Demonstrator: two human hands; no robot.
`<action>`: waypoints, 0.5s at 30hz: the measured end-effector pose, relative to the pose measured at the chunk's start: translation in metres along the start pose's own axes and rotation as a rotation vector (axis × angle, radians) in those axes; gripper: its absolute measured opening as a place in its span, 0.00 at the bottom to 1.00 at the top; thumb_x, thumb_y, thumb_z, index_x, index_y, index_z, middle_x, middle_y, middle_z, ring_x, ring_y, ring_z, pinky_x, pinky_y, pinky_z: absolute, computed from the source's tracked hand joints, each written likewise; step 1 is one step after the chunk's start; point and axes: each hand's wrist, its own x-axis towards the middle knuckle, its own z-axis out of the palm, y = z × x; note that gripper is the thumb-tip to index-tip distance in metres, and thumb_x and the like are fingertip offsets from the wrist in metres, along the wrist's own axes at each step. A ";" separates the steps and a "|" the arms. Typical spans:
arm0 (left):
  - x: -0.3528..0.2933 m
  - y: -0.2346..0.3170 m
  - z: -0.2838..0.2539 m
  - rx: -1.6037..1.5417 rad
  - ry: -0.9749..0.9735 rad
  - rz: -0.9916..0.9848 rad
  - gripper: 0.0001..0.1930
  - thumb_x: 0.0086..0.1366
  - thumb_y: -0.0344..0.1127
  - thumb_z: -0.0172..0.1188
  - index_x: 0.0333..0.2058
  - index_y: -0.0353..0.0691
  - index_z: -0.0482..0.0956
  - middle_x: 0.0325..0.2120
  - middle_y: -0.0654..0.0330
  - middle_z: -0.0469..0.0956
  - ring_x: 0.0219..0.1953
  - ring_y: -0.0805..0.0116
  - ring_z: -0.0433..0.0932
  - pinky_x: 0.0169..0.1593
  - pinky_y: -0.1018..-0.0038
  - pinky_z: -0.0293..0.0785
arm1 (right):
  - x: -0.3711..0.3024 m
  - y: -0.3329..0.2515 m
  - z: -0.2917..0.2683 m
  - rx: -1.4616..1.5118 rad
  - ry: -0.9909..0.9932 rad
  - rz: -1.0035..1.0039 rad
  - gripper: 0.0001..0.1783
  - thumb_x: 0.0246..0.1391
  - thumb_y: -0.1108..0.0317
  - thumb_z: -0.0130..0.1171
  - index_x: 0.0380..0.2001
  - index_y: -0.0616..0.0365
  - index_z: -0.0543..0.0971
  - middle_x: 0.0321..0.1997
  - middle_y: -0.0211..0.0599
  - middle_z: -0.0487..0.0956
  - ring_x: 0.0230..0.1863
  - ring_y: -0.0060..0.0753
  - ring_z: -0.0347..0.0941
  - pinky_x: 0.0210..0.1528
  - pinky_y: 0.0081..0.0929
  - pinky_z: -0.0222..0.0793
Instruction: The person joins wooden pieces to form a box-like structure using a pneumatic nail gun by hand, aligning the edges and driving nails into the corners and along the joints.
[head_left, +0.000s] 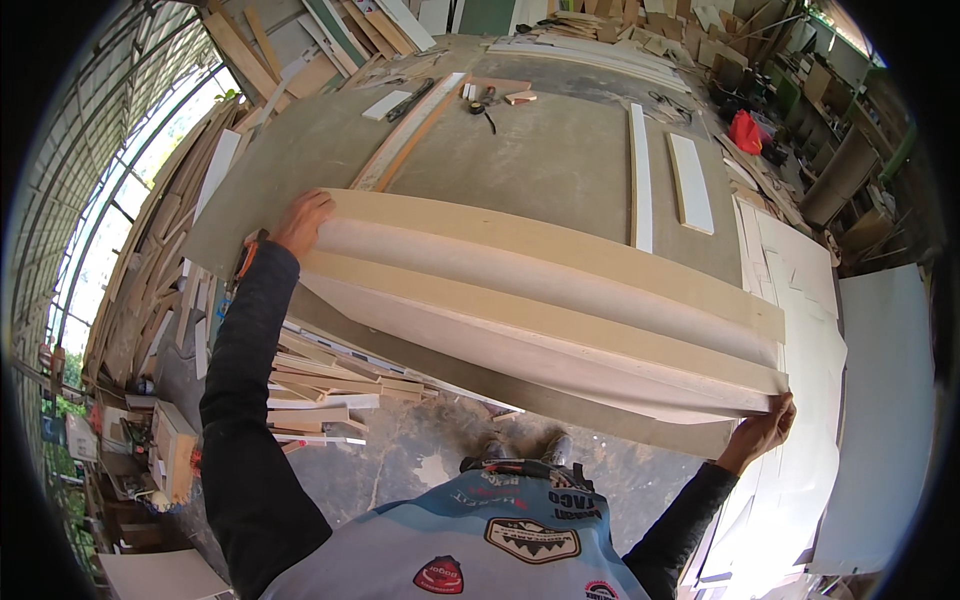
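A long piece made of pale boards (540,323) lies crosswise in front of me, over the near part of the worktable. Two tan board edges run along its length, with a white recess (540,277) between them. My left hand (303,222) is closed over its left end, near the far edge. At the other end, my right hand (764,430) grips the near right corner, fingers wrapped round it. The underside of the piece is hidden.
Beyond the piece, the grey-brown tabletop (540,165) bears a long wooden strip (415,128), white strips (641,180), a tape measure (477,107) and pliers-like tools. Wood offcuts (320,395) lie on the floor at left. White sheets (800,350) are stacked at right.
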 end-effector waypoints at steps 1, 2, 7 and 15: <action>0.001 -0.003 0.001 -0.002 -0.021 0.021 0.04 0.50 0.19 0.53 0.27 0.31 0.72 0.30 0.50 0.75 0.41 0.45 0.73 0.46 0.56 0.71 | 0.001 0.000 -0.002 -0.006 -0.007 -0.010 0.11 0.62 0.60 0.63 0.35 0.58 0.80 0.35 0.34 0.82 0.37 0.23 0.77 0.42 0.22 0.74; 0.003 -0.008 0.002 -0.005 -0.043 0.042 0.04 0.50 0.19 0.53 0.27 0.31 0.72 0.30 0.50 0.74 0.41 0.45 0.73 0.46 0.56 0.70 | 0.003 0.001 -0.004 -0.012 -0.013 -0.021 0.11 0.62 0.60 0.63 0.35 0.58 0.80 0.35 0.33 0.82 0.37 0.23 0.77 0.42 0.21 0.74; 0.000 -0.023 -0.009 -0.095 -0.107 -0.029 0.04 0.50 0.21 0.56 0.26 0.32 0.71 0.28 0.49 0.73 0.38 0.44 0.73 0.41 0.60 0.70 | -0.004 -0.011 0.011 -0.064 0.004 -0.093 0.11 0.62 0.61 0.64 0.34 0.58 0.82 0.33 0.32 0.81 0.36 0.21 0.76 0.42 0.20 0.73; -0.128 -0.080 -0.020 -0.161 0.479 -0.948 0.14 0.68 0.39 0.60 0.34 0.31 0.82 0.30 0.55 0.84 0.33 0.72 0.80 0.40 0.73 0.74 | -0.018 0.000 0.016 -0.032 0.157 -0.083 0.12 0.62 0.59 0.64 0.33 0.58 0.82 0.32 0.30 0.81 0.36 0.21 0.74 0.41 0.21 0.71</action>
